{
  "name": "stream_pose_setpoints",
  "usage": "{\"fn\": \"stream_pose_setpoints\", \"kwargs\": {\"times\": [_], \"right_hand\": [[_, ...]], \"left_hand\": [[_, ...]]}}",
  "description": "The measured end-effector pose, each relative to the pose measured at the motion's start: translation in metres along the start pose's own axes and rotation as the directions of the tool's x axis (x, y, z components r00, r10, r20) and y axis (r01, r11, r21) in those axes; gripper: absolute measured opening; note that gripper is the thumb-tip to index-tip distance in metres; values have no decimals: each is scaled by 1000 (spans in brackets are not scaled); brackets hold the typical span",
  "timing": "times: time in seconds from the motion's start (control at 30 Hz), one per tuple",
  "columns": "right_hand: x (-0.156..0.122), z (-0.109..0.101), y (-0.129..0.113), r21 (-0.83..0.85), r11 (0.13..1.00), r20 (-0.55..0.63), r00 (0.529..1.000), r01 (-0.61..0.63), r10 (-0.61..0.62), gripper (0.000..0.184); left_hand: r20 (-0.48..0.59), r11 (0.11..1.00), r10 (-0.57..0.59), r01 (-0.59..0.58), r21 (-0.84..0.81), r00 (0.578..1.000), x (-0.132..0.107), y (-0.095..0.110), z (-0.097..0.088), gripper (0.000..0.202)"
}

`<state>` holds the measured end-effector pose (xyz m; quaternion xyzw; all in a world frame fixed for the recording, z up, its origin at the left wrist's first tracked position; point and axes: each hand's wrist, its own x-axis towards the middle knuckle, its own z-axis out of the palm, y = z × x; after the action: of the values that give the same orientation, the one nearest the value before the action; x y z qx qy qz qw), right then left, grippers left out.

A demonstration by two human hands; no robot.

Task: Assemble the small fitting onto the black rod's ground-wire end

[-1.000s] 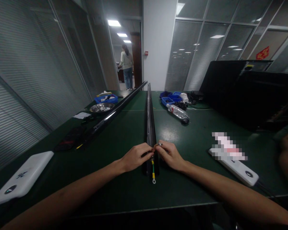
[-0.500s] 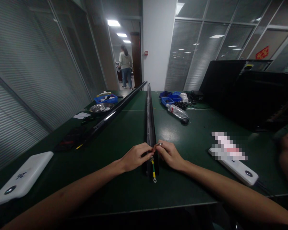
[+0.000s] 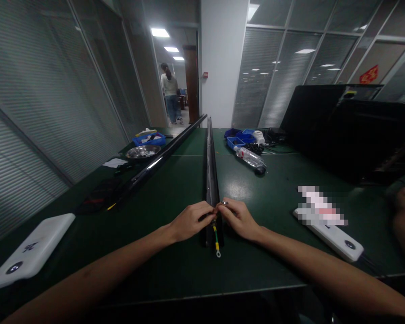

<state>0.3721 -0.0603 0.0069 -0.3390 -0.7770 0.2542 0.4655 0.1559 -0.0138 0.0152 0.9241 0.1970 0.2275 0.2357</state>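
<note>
Green-and-yellow wire (image 3: 216,234), short and tipped with a ring terminal (image 3: 218,254), sits at the near end of a long dark rail (image 3: 209,171) running near to far across the middle of a green table (image 3: 175,279). From either side, the left hand (image 3: 193,221) and right hand (image 3: 239,219) meet over the rail by the wire's far end, fingers and thumbs drawn narrow; what they pinch is hidden (a silvery band (image 3: 224,203), perhaps a ring, shows on the right hand). Work at that far end looks unfinished, judging by both hands being there; whether the wire is fastened cannot be told. Its near terminal is free, joined to nothing visible. To the left slants a second rail (image 3: 151,165), a yellow tip (image 3: 111,206) at its near end.
</note>
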Motion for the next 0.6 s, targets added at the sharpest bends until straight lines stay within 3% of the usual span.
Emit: {"fn": "stream_pose_setpoints", "kwargs": {"times": [0.6], "right_hand": [[0, 2, 0, -26, 1000, -18, 1000, 6, -7, 33]], "left_hand": [[-7, 1000, 16, -16, 3, 1000, -1, -4, 2, 20]]}}
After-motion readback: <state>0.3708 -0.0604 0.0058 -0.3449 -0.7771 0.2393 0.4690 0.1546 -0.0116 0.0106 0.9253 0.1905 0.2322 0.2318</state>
